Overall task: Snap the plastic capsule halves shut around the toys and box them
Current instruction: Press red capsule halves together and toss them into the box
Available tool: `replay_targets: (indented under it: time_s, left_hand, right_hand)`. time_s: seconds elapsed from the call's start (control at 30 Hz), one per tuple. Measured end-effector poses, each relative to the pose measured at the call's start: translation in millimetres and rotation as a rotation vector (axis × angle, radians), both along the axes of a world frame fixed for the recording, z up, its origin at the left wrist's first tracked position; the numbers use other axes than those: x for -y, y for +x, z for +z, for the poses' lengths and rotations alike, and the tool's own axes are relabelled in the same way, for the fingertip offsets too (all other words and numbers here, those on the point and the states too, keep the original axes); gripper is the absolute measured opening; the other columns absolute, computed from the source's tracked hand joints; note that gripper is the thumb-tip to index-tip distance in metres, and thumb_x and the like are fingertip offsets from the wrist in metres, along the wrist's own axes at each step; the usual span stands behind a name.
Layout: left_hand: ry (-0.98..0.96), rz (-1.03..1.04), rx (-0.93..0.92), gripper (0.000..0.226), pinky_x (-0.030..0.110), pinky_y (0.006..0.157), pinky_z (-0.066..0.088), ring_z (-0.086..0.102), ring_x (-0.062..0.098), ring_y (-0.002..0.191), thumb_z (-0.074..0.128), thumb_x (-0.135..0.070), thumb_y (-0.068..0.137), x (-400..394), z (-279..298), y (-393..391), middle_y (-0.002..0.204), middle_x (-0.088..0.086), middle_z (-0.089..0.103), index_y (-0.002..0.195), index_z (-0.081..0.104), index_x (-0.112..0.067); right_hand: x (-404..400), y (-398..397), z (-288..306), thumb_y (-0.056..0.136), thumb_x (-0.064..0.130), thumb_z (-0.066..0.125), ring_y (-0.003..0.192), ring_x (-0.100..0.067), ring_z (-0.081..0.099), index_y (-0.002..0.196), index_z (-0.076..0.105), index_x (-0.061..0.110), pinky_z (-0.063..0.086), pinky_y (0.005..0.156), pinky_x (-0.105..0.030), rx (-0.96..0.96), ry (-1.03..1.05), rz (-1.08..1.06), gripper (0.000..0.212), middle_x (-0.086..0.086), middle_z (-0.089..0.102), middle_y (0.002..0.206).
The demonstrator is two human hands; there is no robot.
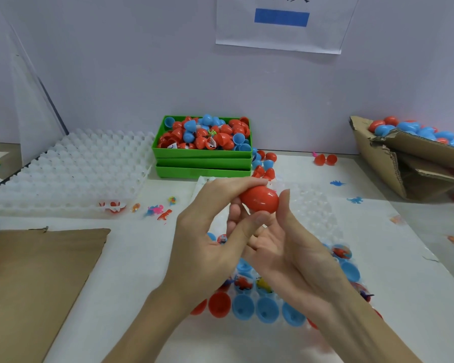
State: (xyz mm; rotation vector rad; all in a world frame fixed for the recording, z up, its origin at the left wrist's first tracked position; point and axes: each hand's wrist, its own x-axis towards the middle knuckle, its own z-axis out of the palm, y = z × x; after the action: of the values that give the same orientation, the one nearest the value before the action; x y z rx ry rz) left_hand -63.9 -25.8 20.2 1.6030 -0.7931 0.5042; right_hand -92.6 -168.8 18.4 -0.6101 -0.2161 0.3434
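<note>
A closed red capsule [260, 199] sits between both hands above the table's middle. My left hand [210, 231] grips it from above and the left, fingers curled over its top. My right hand [288, 247] holds it from below and the right, thumb up against its right end. Under my hands lies a clear tray [312, 205] holding open blue and red capsule halves [243, 307], some with small toys inside. A cardboard box [404, 163] at the right carries several closed capsules.
Stacked green bins [202, 163] at the back hold loose red and blue halves. An empty white tray [76, 169] lies at the left. A brown cardboard sheet [37, 279] covers the front left. Small toy dinosaurs [164, 214] lie scattered on the white table.
</note>
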Motion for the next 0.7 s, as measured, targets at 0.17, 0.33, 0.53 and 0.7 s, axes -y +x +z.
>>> replay_targets:
  time_s: [0.17, 0.33, 0.53, 0.7]
  left_hand:
    - [0.051, 0.038, 0.045, 0.033, 0.032, 0.103, 0.052, 0.064, 0.024, 0.122, 0.068, -0.030, 0.099, -1.2, -3.6, 3.3, 0.123, -0.004, 0.068, 0.129, 0.067, -0.015]
    - [0.064, 0.040, 0.048, 0.034, 0.031, 0.105, 0.051, 0.063, 0.023, 0.124, 0.067, -0.032, 0.100, 0.0, -4.0, 2.9, 0.126, -0.006, 0.068, 0.132, 0.066, -0.018]
    - [0.111, -0.085, -0.074, 0.046, 0.034, 0.113, 0.045, 0.051, 0.021, 0.142, 0.061, -0.013, 0.102, -3.2, -1.8, 7.1, 0.146, -0.010, 0.061, 0.147, 0.056, -0.019]
    - [-0.065, -0.078, -0.382, 0.022, 0.023, 0.092, 0.056, 0.071, 0.016, 0.112, 0.056, -0.021, 0.107, -2.1, -3.8, 9.3, 0.115, -0.003, 0.075, 0.124, 0.070, -0.019]
  right_hand:
    - [0.8, -0.6, 0.3, 0.091, 0.034, 0.077, 0.104, -0.021, 0.070, 0.120, 0.073, -0.001, 0.054, 0.100, -0.033, -0.049, 0.071, 0.004, 0.045, -0.011, 0.071, 0.112]
    - [5.1, -0.1, -0.2, 0.090, 0.038, 0.077, 0.103, -0.019, 0.070, 0.117, 0.075, 0.001, 0.054, 0.098, -0.031, 0.002, -0.022, -0.058, 0.046, -0.010, 0.072, 0.114]
    - [13.8, 1.3, 6.9, 0.087, 0.031, 0.080, 0.110, -0.021, 0.073, 0.118, 0.072, 0.014, 0.057, 0.095, -0.025, 0.349, -0.669, -0.610, 0.036, -0.006, 0.076, 0.117]
    - [19.0, 8.4, -2.0, 0.080, 0.022, 0.088, 0.100, -0.019, 0.071, 0.120, 0.064, 0.012, 0.058, 0.089, -0.027, 0.678, -1.175, -1.001, 0.047, 0.006, 0.071, 0.108]
